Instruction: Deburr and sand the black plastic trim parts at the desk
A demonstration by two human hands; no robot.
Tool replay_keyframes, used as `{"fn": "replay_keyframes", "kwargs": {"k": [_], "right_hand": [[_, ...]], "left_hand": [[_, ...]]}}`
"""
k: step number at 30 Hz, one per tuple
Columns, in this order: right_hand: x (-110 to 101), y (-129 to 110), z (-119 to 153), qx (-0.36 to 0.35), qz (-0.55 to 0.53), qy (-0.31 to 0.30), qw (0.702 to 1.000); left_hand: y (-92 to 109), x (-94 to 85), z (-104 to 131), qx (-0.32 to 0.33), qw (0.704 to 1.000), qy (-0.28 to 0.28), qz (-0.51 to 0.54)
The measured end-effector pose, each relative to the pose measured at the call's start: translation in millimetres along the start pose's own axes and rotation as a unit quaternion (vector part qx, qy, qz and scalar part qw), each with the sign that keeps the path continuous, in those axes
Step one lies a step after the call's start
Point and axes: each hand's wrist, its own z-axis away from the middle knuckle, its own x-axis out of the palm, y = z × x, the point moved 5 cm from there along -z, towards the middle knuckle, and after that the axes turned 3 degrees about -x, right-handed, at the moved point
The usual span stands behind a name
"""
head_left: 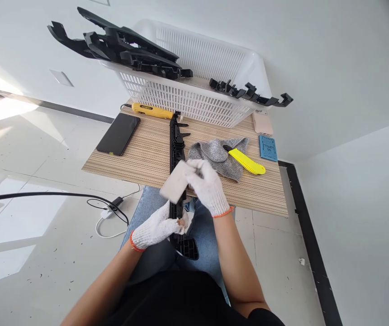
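A long black plastic trim part [177,149] reaches from the tabletop down over my lap. My left hand [158,226], in a white knitted glove, is closed around its lower half; a finger or thumb tip shows bare through the glove. In my right hand [208,183], also gloved, one end of a flat off-white rectangular sheet [175,182] is pinched. This sheet, slightly blurred, lies across the middle of the trim part and hides that stretch; I cannot tell whether they touch. Right of the part lie a grey cloth [211,151] and a yellow-handled utility knife [247,161].
A white plastic basket [194,97] at the table's back bears several black plastic parts [130,50]. On the wood-grain table [140,158] lie a black phone [119,133], a yellow corded tool [152,110], a blue box [268,148] and a pink case [262,123]. Cables [113,206] hang at the left.
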Motion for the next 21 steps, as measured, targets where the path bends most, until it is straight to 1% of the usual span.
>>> {"fn": "replay_keyframes", "kwargs": {"k": [1, 2, 3, 4, 5, 6, 7, 8, 9, 10, 11, 12, 13, 14, 15, 16, 17, 18, 19, 21], "right_hand": [[3, -1, 0, 0.0, 0.001, -0.033, 0.999], [4, 0, -1, 0.015, -0.003, -0.042, 0.999], [1, 1, -1, 0.038, -0.011, -0.023, 0.999], [-2, 2, -2, 0.057, -0.017, 0.008, 0.998], [-6, 2, -2, 0.065, -0.017, 0.035, 0.997], [-8, 0, -2, 0.057, -0.013, 0.043, 0.997], [-7, -3, -3, 0.038, -0.007, 0.026, 0.999], [-5, -5, -3, 0.02, -0.001, -0.012, 1.0], [-2, -7, -3, 0.012, 0.003, -0.05, 0.999], [-2, -7, -2, 0.017, 0.005, -0.066, 0.998], [-4, -6, -2, 0.031, 0.004, -0.055, 0.998], [-8, -5, -2, 0.046, 0.001, -0.026, 0.999], [-11, -4, -1, 0.052, -0.001, 0.002, 0.999], [-13, -5, -1, 0.047, -0.002, 0.015, 0.999], [-12, -7, -1, 0.032, -0.004, 0.005, 0.999], [-9, -9, 0, 0.017, -0.006, -0.021, 1.0], [-6, -10, 1, 0.011, -0.006, -0.045, 0.999], [-5, -10, 1, 0.019, -0.007, -0.047, 0.999], [-6, -9, 2, 0.035, -0.007, -0.024, 0.999], [-12, -7, 3, 0.064, -0.01, 0.042, 0.997]], "left_hand": [[0, 0.5, 0, -0.006, 1.0, -0.003, -0.006], [0, 0.8, 0, -0.008, 1.0, -0.005, -0.006], [1, 1.0, -1, -0.007, 1.0, -0.005, -0.001], [2, 0.8, -1, -0.003, 1.0, 0.0, 0.008], [3, 0.9, -2, 0.004, 1.0, 0.002, 0.017], [4, 1.1, -2, 0.007, 1.0, 0.002, 0.023], [5, 1.6, -2, 0.006, 1.0, -0.001, 0.025], [5, 2.3, -3, 0.001, 1.0, -0.006, 0.023], [5, 3.1, -3, -0.007, 1.0, -0.011, 0.02], [5, 3.5, -3, -0.013, 1.0, -0.014, 0.019], [6, 3.6, -3, -0.015, 1.0, -0.014, 0.021], [6, 3.3, -3, -0.015, 1.0, -0.011, 0.025], [5, 3.0, -3, -0.015, 0.999, -0.008, 0.028], [5, 2.6, -2, -0.017, 0.999, -0.003, 0.027], [3, 1.8, -2, -0.022, 0.999, 0.004, 0.023], [1, 0.8, -2, -0.03, 0.999, 0.013, 0.017], [-1, 0.0, -1, -0.039, 0.999, 0.02, 0.011], [-2, -0.4, -1, -0.043, 0.999, 0.023, 0.008], [-2, -0.4, -1, -0.039, 0.999, 0.021, 0.012], [-1, 0.7, -1, -0.029, 0.999, 0.009, 0.024]]}}
